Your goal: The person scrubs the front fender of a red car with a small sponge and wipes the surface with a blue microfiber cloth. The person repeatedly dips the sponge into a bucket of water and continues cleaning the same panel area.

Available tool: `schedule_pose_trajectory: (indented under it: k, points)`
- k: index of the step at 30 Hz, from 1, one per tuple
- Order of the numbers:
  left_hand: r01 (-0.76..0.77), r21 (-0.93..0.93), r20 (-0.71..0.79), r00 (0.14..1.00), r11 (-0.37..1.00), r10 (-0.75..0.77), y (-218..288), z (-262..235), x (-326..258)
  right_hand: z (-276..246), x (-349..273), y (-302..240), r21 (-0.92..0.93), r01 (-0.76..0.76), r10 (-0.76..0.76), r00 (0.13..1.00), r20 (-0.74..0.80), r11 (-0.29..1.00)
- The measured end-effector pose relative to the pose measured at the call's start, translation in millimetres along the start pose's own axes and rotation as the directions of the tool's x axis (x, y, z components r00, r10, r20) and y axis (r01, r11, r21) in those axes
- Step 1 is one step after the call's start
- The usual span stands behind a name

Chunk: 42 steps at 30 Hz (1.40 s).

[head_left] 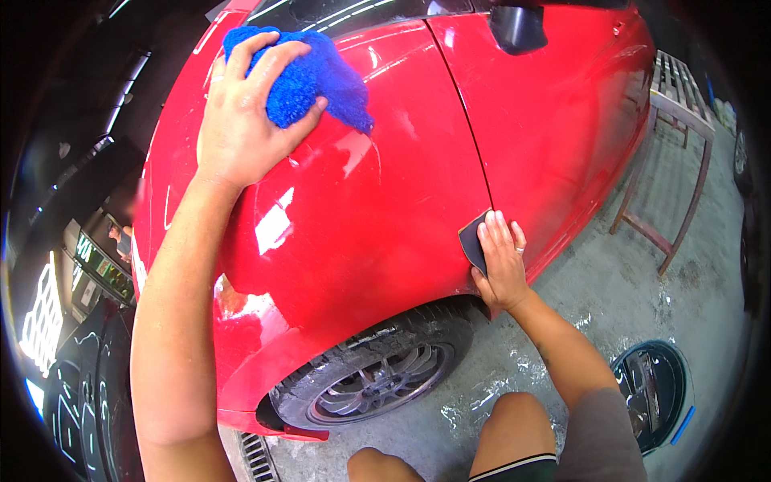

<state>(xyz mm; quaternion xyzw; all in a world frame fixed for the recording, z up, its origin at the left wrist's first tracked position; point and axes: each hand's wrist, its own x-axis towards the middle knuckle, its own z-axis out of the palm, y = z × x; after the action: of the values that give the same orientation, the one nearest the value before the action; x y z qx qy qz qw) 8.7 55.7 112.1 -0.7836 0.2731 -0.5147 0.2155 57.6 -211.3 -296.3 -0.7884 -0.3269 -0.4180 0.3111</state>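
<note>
A wet red car fender point(361, 201) fills the middle of the view. My left hand point(241, 120) presses a fluffy blue cloth point(309, 76) against the upper part of the fender, near the hood edge. My right hand point(502, 261) lies flat on a small dark sanding sheet point(472, 241), held against the panel just behind the wheel arch, below the door seam. The front wheel point(377, 377) with its dark alloy rim sits under the fender. My bare knees show at the bottom edge.
A wooden and metal bench point(671, 153) stands on the wet concrete floor to the right. A round dark bucket point(654, 394) with blue trim sits at the lower right. The side mirror point(518, 28) hangs at the top. A floor drain grate point(257, 458) lies under the bumper.
</note>
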Motion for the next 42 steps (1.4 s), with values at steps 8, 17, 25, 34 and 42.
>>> schedule_pose_trajectory:
  k: [8, 17, 25, 34, 42]
  points:
    - [-0.030, 0.014, 0.001, 1.000, 0.999, 0.030, 0, -5, 0, -54, 132, -34, 0.027, 0.047, -0.044, 0.993, -0.114, 0.999]
    - [0.042, -0.033, 0.047, 0.998, 0.999, -0.040, 8, -1, 4, -75, 199, -34, -0.060, 0.026, -0.039, 0.974, -0.224, 0.998]
    - [0.052, -0.031, 0.041, 0.998, 0.998, -0.051, 0, -18, 2, -73, 156, -54, -0.058, 0.048, -0.054, 0.992, -0.118, 0.997]
    - [0.074, -0.078, 0.061, 0.996, 0.994, -0.069, 4, -14, 2, -93, 232, -44, -0.131, 0.019, -0.032, 0.995, -0.093, 0.991]
    - [0.084, -0.136, 0.069, 0.995, 0.987, -0.075, 11, -14, 10, -110, 281, -29, -0.213, 0.003, -0.029, 0.992, -0.122, 0.977]
